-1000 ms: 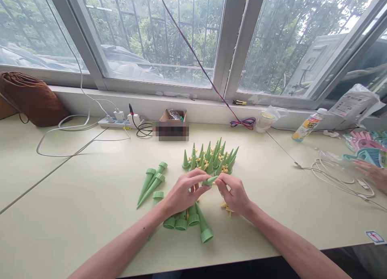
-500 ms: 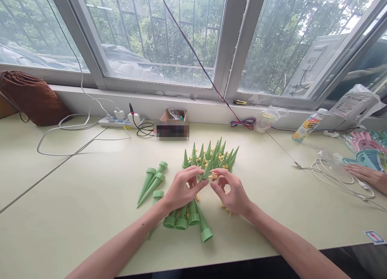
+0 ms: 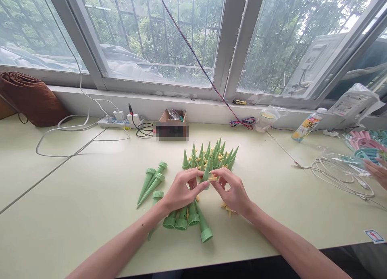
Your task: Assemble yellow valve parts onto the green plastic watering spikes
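Between thumb and fingers, my left hand (image 3: 185,188) grips a green plastic plant watering spike (image 3: 206,175), its tip pointing up. My right hand (image 3: 231,189) pinches a small yellow valve piece (image 3: 213,178) against the spike's side; whether it sits in the spike I cannot tell. Behind both hands stands a cluster of upright green spikes (image 3: 219,152) with yellow pieces on them. Several loose spikes (image 3: 151,183) lie to the left, and more spikes (image 3: 206,234) lie under and in front of my left wrist. Loose yellow pieces (image 3: 229,209) lie below my right hand, partly hidden.
A power strip (image 3: 113,121), a small open box (image 3: 173,117), a plastic cup (image 3: 263,121) and a bottle (image 3: 308,125) line the back of the table. White cables (image 3: 329,176) lie at right, near another person's hand (image 3: 377,172). A brown bag (image 3: 32,97) sits at far left.
The spike in my left hand is more upright, and the yellow piece has turned slightly in my right fingers. The other person's hand has moved right, away from the teal item.
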Motion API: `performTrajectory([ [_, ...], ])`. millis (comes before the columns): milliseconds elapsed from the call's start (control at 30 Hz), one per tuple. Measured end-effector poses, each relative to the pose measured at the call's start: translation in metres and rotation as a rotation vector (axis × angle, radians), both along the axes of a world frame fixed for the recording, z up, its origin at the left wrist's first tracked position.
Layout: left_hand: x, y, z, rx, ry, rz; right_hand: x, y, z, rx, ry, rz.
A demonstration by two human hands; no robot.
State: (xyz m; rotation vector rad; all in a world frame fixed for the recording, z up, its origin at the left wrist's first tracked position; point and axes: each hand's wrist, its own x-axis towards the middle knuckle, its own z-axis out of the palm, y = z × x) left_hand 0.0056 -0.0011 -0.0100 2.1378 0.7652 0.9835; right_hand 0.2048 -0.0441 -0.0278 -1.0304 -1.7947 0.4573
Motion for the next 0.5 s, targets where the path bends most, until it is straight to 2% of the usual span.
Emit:
performTrajectory([
  [500,-0.0002,-0.0008,0.0014,-0.016,0.024,0.007,0.0005,0.0037,-0.0058,0.052,-0.031,0.038],
])
